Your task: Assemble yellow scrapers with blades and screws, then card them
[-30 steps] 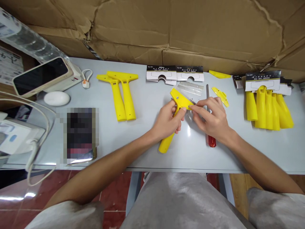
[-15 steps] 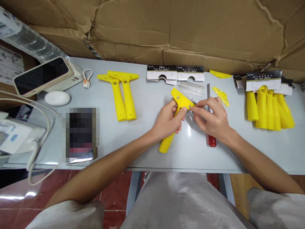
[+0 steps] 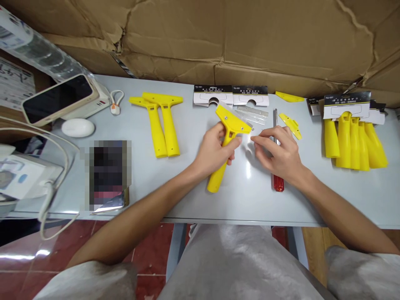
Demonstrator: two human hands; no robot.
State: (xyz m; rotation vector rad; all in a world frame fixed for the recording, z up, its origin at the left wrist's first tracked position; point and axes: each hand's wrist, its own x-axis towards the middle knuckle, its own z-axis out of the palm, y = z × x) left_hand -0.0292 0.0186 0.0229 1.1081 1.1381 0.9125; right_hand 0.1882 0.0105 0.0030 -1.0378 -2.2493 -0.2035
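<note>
My left hand (image 3: 215, 148) is closed around the neck of a yellow scraper (image 3: 233, 121), its head tilted up to the left and its handle pointing down toward the table's front edge. A thin metal blade (image 3: 246, 121) shows along the top of the head. One screw sits in the head, and another (image 3: 253, 129) shows at its right tip. Just right of the head is my right hand (image 3: 278, 152), fingers bent and apart, with nothing visible in them. Beneath it lies a screwdriver (image 3: 278, 183) with a red handle, its shaft partly covered.
Loose metal blades (image 3: 254, 114) lie behind the scraper, near printed header cards (image 3: 250, 96). Yellow cover pieces (image 3: 290, 125) are to their right. Two yellow scrapers (image 3: 170, 129) rest at left, several carded ones (image 3: 353, 141) at right. A phone (image 3: 59, 100) and cables occupy the far left.
My left hand has drawn the scraper left, away from my right fingers, which touched the right end of its head before. The blade edge and right-tip screw now show more.
</note>
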